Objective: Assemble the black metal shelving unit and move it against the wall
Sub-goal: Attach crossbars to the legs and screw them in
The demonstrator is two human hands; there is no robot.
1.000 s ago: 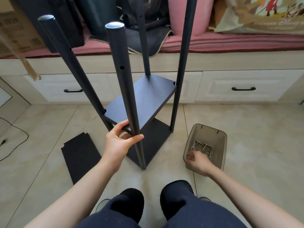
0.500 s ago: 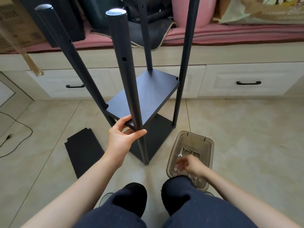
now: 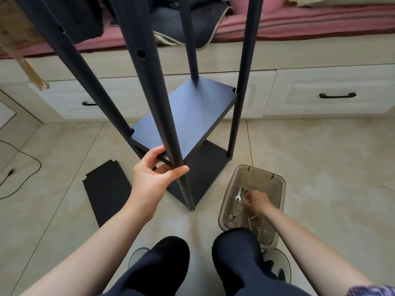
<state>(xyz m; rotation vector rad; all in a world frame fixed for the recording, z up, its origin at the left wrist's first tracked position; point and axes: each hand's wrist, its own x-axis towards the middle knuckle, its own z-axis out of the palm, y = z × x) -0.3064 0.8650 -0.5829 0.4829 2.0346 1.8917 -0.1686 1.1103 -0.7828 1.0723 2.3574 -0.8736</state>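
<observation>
My left hand (image 3: 156, 178) grips the shelf's front post (image 3: 158, 116); my right hand (image 3: 257, 201), fingers hidden, digs among bolts in the tub (image 3: 280, 184). Two shelves fitted, one panel (image 3: 106, 189) left.

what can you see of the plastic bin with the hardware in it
The bin is a rectangular tub of translucent brownish plastic with rounded corners and no lid on. It stands on the tiled floor to the right of the shelving unit, just ahead of the person's right knee. Inside lie a small silver wrench and scattered bolts and washers. The right hand reaches into it among the hardware; whether it holds anything is unclear.
</observation>
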